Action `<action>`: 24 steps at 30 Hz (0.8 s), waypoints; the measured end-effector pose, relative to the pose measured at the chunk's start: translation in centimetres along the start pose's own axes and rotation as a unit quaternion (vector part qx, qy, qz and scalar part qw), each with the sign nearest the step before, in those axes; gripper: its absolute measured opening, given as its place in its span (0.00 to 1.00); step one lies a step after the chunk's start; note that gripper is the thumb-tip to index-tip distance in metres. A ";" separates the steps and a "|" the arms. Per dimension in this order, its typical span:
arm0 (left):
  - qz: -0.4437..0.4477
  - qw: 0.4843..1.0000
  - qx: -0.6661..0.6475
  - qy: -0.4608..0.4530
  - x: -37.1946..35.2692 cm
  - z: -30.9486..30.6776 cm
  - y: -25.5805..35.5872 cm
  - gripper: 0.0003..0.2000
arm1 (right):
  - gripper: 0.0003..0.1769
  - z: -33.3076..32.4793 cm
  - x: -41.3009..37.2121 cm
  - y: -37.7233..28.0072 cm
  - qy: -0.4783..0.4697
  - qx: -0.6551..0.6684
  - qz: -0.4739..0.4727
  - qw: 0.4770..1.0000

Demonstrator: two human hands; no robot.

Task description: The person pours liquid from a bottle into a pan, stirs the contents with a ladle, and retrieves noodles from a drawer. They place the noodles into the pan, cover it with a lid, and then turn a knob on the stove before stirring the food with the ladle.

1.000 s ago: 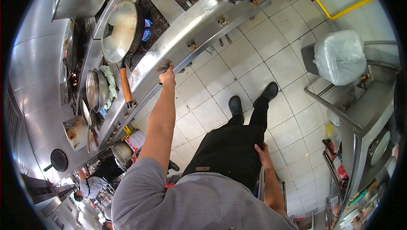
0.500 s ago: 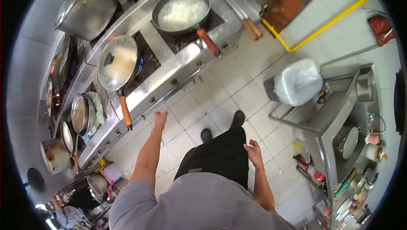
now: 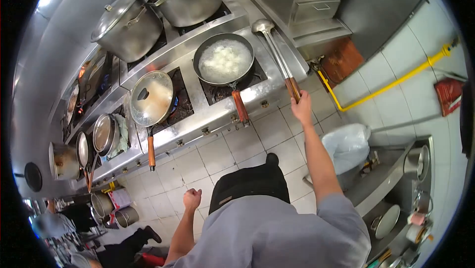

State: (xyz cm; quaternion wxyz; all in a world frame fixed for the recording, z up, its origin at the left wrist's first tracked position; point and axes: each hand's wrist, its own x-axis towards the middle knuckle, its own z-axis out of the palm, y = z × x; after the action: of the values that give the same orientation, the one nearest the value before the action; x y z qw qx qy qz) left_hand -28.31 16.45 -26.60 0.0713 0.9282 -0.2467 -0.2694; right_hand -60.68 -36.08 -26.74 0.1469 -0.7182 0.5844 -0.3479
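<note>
Grip: right hand [image 3: 302, 107] at wooden handle [image 3: 295, 89], closure unclear; left hand [image 3: 192, 199] curled.
Ladle [image 3: 261, 25]: on stovetop [image 3: 189, 69], beside uncovered pan [image 3: 225, 62].
Handling: likely stiff, bowl-heavy; wood offers best hold.

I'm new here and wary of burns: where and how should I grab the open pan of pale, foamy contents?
Best take the open pan by its wooden handle, coming from the tiled floor: it juts over the stove's front ledge, while the rest sits over a burner.
</note>
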 end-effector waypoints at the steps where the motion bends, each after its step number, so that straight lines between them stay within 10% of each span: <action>1: 0.005 0.998 -0.069 0.005 -0.1 1.0 -0.9 0.14 | 0.28 1.1 1.8 1.5 -0.042 0.041 0.031 0.998; 10: -0.150 0.923 -0.354 -0.015 -6.9 7.4 2.5 0.09 | 0.27 0.1 9.1 1.3 -0.195 -0.049 0.065 0.977; 21: 0.003 0.972 -0.235 0.021 -5.4 8.6 8.2 0.09 | 0.22 -1.9 9.8 -1.1 -0.068 -0.102 -0.121 0.985; 24: 0.008 0.973 -0.231 0.011 -5.2 7.0 10.0 0.10 | 0.24 0.2 8.2 -1.3 -0.203 -0.112 -0.136 0.963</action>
State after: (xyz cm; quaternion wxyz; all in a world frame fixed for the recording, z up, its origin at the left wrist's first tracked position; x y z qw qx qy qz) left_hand -40.09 10.36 -27.47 0.2884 0.8875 -0.1847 -0.3082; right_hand -58.95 -43.44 -23.37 0.1327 -0.8581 0.4745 -0.1443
